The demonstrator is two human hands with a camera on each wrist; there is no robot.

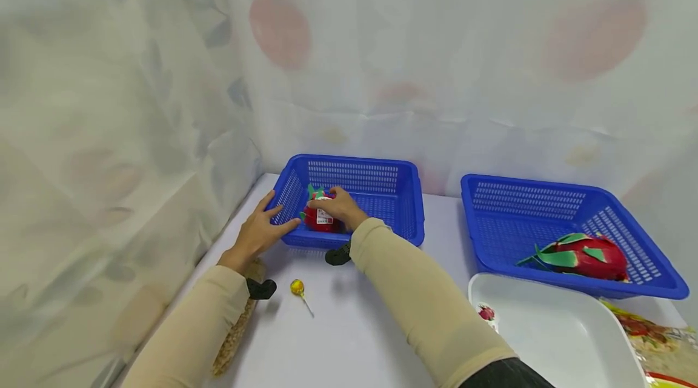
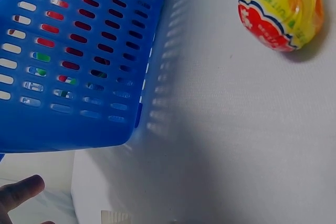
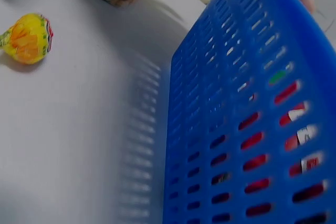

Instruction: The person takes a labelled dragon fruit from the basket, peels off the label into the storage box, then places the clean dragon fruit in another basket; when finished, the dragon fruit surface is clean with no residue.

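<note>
In the head view, a red dragon fruit [image 1: 312, 218] with green leaf tips and a white label sits inside the left blue basket [image 1: 357, 163]. My right hand [image 1: 345, 208] reaches over the front rim and grips the fruit from its right side. The left hand [image 1: 259, 231] has its fingers spread at the basket's front left corner, nearest to the rim. Through the slots of the basket wall [image 3: 210, 103], red and green patches show in the right wrist view. A yellow-wrapped lollipop [image 1: 297, 288] lies on the table in front of the basket.
On the right stands a second blue basket [image 1: 501, 224] holding another dragon fruit [image 1: 591, 257]. A white tray [image 1: 567, 333] lies before it, next to a printed food bag [image 1: 668, 345]. A long bag of tan, grainy food [image 1: 231, 345] lies under my left forearm.
</note>
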